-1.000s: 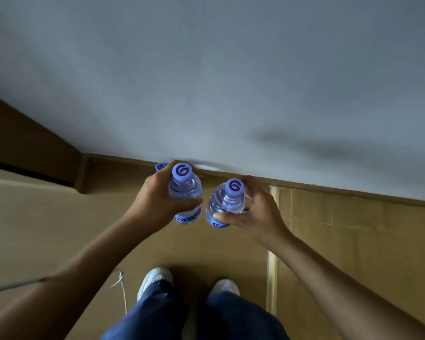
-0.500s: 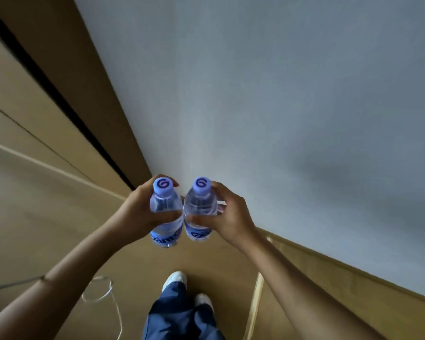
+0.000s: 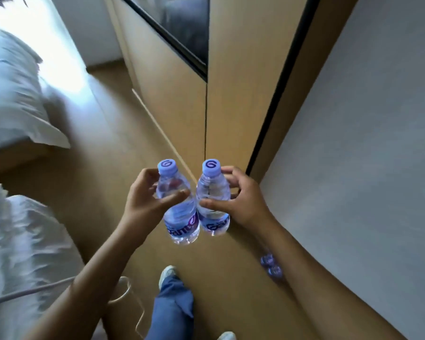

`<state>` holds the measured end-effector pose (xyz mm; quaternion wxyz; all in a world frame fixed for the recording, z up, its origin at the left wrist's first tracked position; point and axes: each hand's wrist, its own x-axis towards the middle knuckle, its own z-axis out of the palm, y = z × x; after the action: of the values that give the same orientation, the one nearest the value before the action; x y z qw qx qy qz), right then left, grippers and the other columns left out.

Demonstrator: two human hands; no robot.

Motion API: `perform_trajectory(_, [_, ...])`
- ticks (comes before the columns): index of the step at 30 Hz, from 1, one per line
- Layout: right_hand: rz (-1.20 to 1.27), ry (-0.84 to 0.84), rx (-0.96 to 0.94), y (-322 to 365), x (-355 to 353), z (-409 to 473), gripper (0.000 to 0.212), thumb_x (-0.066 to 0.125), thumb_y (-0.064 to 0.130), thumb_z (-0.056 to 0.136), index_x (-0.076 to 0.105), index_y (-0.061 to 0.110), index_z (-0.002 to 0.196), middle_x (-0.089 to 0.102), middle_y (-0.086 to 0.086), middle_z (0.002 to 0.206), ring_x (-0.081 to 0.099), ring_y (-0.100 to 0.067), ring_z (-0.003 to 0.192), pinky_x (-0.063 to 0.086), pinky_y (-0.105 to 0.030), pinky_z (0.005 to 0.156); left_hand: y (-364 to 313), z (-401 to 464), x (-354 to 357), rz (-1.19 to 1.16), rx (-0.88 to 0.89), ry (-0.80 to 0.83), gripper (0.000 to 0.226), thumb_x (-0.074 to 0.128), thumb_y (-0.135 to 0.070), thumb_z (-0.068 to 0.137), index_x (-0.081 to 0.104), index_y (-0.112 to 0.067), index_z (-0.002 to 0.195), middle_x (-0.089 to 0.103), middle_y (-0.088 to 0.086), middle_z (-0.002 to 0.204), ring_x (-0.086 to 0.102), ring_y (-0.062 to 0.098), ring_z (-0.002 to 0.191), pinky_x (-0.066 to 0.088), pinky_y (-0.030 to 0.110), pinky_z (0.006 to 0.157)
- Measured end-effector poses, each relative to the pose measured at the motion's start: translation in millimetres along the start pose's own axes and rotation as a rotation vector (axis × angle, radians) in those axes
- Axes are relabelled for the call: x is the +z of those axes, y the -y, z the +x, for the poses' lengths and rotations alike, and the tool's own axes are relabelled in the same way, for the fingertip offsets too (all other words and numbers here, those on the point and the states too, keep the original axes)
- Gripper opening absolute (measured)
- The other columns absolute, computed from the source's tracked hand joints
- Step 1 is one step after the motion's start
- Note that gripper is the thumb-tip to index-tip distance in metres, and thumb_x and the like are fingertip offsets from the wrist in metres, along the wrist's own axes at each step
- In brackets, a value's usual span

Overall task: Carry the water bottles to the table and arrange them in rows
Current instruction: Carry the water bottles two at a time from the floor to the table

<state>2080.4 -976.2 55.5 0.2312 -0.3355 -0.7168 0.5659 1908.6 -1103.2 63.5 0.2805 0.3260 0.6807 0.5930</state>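
I hold two clear water bottles with purple caps upright in front of me, side by side above the wooden floor. My left hand (image 3: 146,201) grips the left bottle (image 3: 179,217) around its shoulder. My right hand (image 3: 238,200) grips the right bottle (image 3: 212,204) the same way. The two bottles almost touch at their labels. Two more purple-capped bottles (image 3: 270,266) stand on the floor by the grey wall, partly hidden behind my right forearm. No table is in view.
A grey wall (image 3: 366,155) fills the right side. Ahead stands a wooden cabinet (image 3: 231,82) with a dark screen above it. Beds with white bedding (image 3: 12,94) lie on the left. A white cable (image 3: 123,290) loops on the floor near my feet.
The view has swung left, from the grey wall toward the cabinet and beds. Both hands still carry the bottles, now held slightly further apart and higher in view.
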Motion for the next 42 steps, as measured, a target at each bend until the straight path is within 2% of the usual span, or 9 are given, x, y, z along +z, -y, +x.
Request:
perform_trajectory(3, [-0.013,0.087,-0.043,22.2,49.8,44.7,0.061,0.095,0.032,0.06,0.062,0.04,0.111,0.072,0.027,0.097,0.068,0.006,0.09,0.049,-0.008,0.07,3.2,16.2,-52.5,-0.033,0.012,-0.157,0.054,0.088,-0.034,0.055,0.065,-0.016,0.1,0.073,0.004,0.099,0.071,0.023,0.095,0.057,0.036,0.082])
perform_trajectory(6, [0.021,0.135,-0.032,37.5,99.4,91.0,0.063,0.095,0.032,0.06,0.065,0.037,0.115,0.074,0.019,0.099,0.069,0.0,0.094,0.054,-0.017,0.074,7.0,44.1,-101.9,-0.05,0.029,-0.247,0.053,0.092,-0.026,0.057,0.067,-0.016,0.102,0.074,0.004,0.098,0.072,0.022,0.092,0.057,0.033,0.079])
perform_trajectory(8, [0.039,0.154,-0.033,49.6,131.3,120.4,0.067,0.095,0.032,0.061,0.066,0.033,0.12,0.075,0.016,0.099,0.07,-0.002,0.096,0.056,-0.022,0.079,5.3,66.6,-133.7,-0.042,0.049,-0.267,0.053,0.093,-0.023,0.057,0.068,-0.018,0.103,0.075,0.001,0.096,0.072,0.015,0.088,0.054,0.024,0.074])
perform_trajectory(10, [0.063,0.169,-0.032,61.4,158.9,147.7,0.065,0.094,0.029,0.062,0.066,0.033,0.121,0.076,0.016,0.098,0.07,-0.001,0.095,0.055,-0.018,0.076,3.3,88.6,-162.7,-0.031,0.056,-0.262,0.047,0.088,-0.023,0.062,0.069,-0.019,0.105,0.075,-0.001,0.095,0.071,0.009,0.085,0.052,0.018,0.071])
perform_trajectory(18, [0.101,0.246,-0.016,93.9,239.5,252.1,0.061,0.094,0.022,0.063,0.069,0.038,0.116,0.076,0.012,0.102,0.071,-0.008,0.099,0.056,-0.03,0.09,6.1,173.6,-248.4,-0.004,0.098,-0.277,0.029,0.083,-0.008,0.074,0.071,-0.013,0.099,0.073,0.009,0.09,0.065,0.01,0.079,0.052,0.02,0.072])
perform_trajectory(22, [0.109,0.256,-0.006,99.0,265.7,314.5,0.062,0.095,0.021,0.061,0.069,0.033,0.117,0.076,0.018,0.097,0.069,0.003,0.092,0.051,-0.013,0.078,19.8,226.3,-276.2,-0.017,0.108,-0.349,0.031,0.084,-0.01,0.074,0.071,-0.017,0.102,0.075,0.004,0.091,0.069,0.012,0.083,0.054,0.021,0.074])
perform_trajectory(26, [0.123,0.268,-0.008,103.0,289.4,394.8,0.063,0.094,0.017,0.063,0.07,0.024,0.12,0.077,0.015,0.098,0.069,0.005,0.09,0.05,-0.011,0.075,34.1,298.8,-304.1,-0.01,0.114,-0.38,0.041,0.085,-0.013,0.072,0.071,-0.018,0.11,0.076,0.0,0.096,0.072,0.013,0.087,0.054,0.02,0.074])
perform_trajectory(33, [0.117,0.349,-0.038,126.5,343.2,569.8,0.062,0.093,0.012,0.062,0.069,0.034,0.114,0.077,0.015,0.097,0.069,0.004,0.089,0.053,-0.015,0.077,40.9,455.9,-352.5,0.007,0.087,-0.44,0.041,0.084,-0.012,0.072,0.07,-0.013,0.11,0.075,-0.003,0.094,0.067,0.001,0.084,0.051,0.015,0.072])
perform_trajectory(42, [0.102,0.379,-0.035,152.5,404.7,756.0,0.067,0.095,0.015,0.059,0.065,0.041,0.113,0.075,0.021,0.096,0.071,0.003,0.089,0.053,-0.014,0.077,51.1,624.8,-424.3,-0.009,0.048,-0.539,0.038,0.085,-0.006,0.071,0.072,-0.013,0.106,0.076,0.004,0.092,0.068,0.009,0.082,0.055,0.024,0.076])
